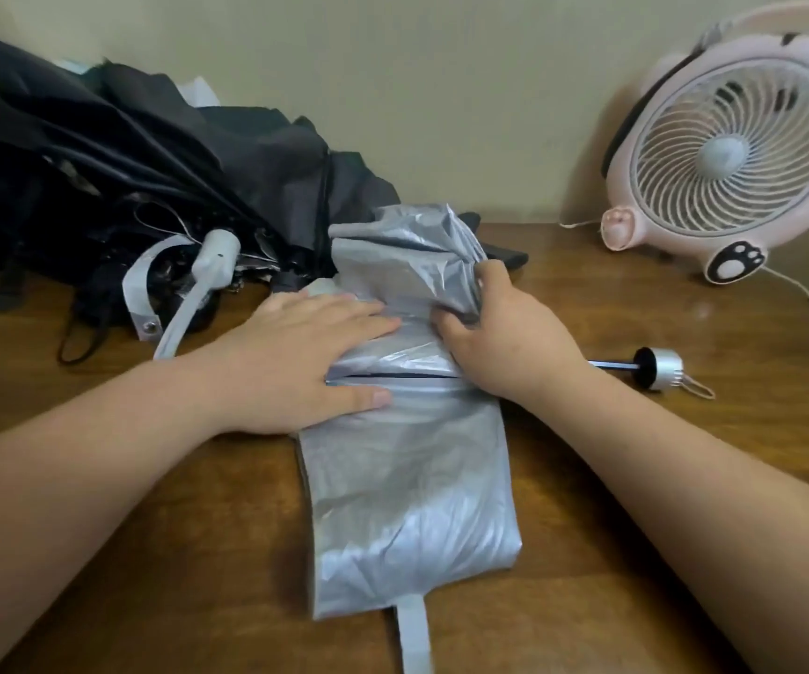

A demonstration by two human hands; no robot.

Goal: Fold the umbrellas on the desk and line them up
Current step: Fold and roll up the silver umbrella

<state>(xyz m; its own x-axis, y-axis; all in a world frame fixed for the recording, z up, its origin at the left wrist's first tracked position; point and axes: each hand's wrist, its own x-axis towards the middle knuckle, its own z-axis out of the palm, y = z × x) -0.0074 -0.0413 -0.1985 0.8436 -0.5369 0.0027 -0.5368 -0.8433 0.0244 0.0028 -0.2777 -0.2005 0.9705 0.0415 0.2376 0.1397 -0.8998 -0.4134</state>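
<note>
While the silver umbrella (pixel 412 484) lies across the middle of the wooden desk (pixel 635 479), both hands are on its canopy. Left hand (pixel 305 352) is flat, fingers straight and together, thumb apart, pressing the fabric down near the middle fold. Right hand (pixel 504 342) has its fingers curled, gripping a bunch of loose silver fabric at the far end. Near part of the canopy is flattened into a long panel, with a grey strap (pixel 414 634) sticking out at the near edge. Silver cap (pixel 660 368) on a thin shaft pokes out past the right wrist and rests on the desk. 1 black umbrella (pixel 149 163) sits crumpled at back left, white handle (pixel 215 257) against it. Pink fan (pixel 733 148) stands at back right, by the wall.
</note>
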